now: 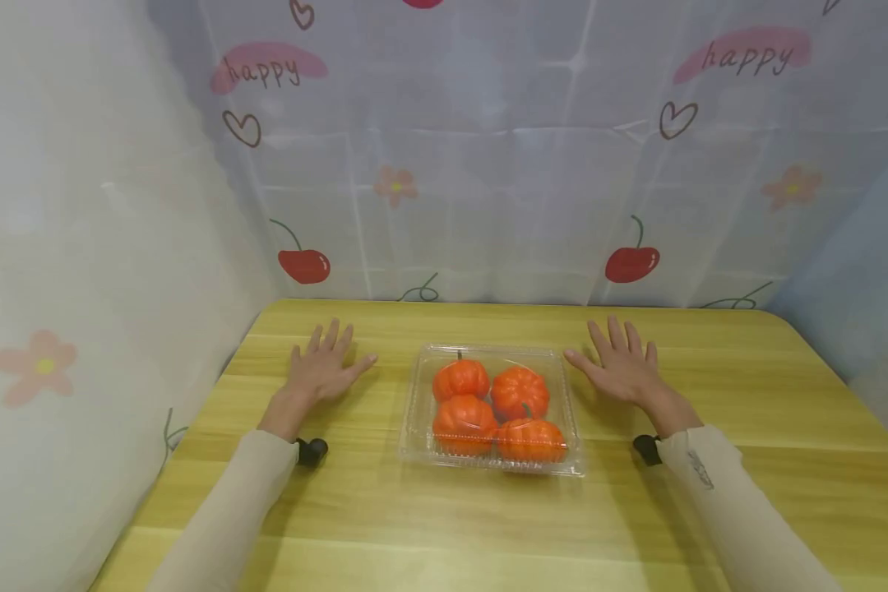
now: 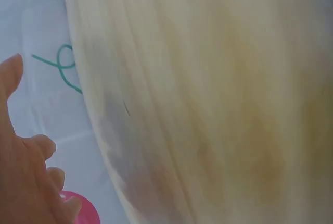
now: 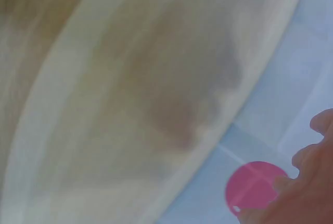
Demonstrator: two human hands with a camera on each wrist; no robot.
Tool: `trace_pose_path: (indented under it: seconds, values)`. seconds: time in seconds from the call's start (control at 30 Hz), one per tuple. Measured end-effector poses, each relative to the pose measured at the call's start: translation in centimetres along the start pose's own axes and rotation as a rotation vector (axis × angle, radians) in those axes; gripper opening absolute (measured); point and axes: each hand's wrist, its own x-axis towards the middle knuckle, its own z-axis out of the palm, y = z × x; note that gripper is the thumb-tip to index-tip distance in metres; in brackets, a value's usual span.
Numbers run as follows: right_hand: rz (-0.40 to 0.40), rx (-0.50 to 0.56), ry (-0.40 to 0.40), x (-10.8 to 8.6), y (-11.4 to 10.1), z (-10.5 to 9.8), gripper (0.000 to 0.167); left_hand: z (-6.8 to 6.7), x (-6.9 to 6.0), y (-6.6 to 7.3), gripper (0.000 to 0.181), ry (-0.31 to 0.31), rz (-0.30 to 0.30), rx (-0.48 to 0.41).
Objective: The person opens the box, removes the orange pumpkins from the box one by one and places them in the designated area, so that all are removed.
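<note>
In the head view, a clear plastic box (image 1: 420, 411) stands in the middle of the table, with several small orange pumpkins (image 1: 464, 425) inside. Its lid looks closed, though the see-through plastic makes this hard to judge. To the left of the box is my left hand (image 1: 323, 370), fingers spread and holding nothing. On the other side my right hand (image 1: 622, 370) is likewise spread, its thumb near the box's right edge but apart from it. Each wrist view shows part of its own hand, the left hand (image 2: 26, 177) and the right hand (image 3: 302, 187), with no object held.
The yellow wood-grain table (image 1: 355, 526) ends at a back edge against a white curtain (image 1: 474, 164) printed with cherries, hearts and flowers. More of this sheeting hangs at the left and right sides. A black wrist device (image 1: 312, 452) sits at the left cuff, another (image 1: 647, 450) at the right.
</note>
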Motion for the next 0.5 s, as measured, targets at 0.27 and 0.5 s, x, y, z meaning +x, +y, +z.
trace_pose_path:
  seconds: [0.27,0.5]
  values:
    - [-0.118,0.150,0.039,-2.8,-1.6,-1.6,0.080,-0.5,-2.5,3.1,0.081,0.037,0.226,-0.411]
    - [-0.253,0.377,0.062,-6.4,-4.0,-1.5,0.074,-0.4,-6.6,6.0,0.090,-0.163,0.288,-0.857]
